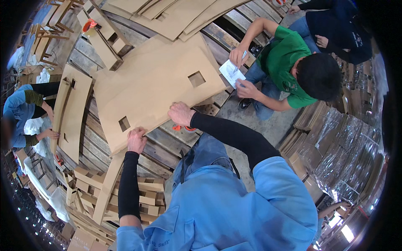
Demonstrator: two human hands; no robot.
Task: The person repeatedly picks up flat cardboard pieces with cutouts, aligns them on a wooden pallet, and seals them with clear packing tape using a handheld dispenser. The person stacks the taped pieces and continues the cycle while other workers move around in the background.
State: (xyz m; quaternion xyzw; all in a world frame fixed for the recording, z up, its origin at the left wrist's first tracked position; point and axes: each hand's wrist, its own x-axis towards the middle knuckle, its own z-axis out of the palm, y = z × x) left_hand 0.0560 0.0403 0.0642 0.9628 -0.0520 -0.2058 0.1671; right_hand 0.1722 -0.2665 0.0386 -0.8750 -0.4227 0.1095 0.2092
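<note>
A large flat brown cardboard sheet (153, 85) with two square cutouts lies on the slatted wooden table in front of me. My left hand (137, 140) is closed on its near edge, close to the left cutout. Farther right along that edge, my right hand (181, 113) grips the cardboard too, with its fingers curled. Other sheets seem to lie under this one, their edges showing at the near left corner. Just below my right hand, an orange-red object (183, 128) shows partly at the table's edge; its kind is unclear.
Across the right corner, a person in green (289, 62) holds a pen and white paper (231, 73). At left another person handles a folded cardboard piece (63, 108). A tape roll (89, 26) sits on cardboard at the far left. Stacked cardboard pieces (144, 196) stand near my left arm.
</note>
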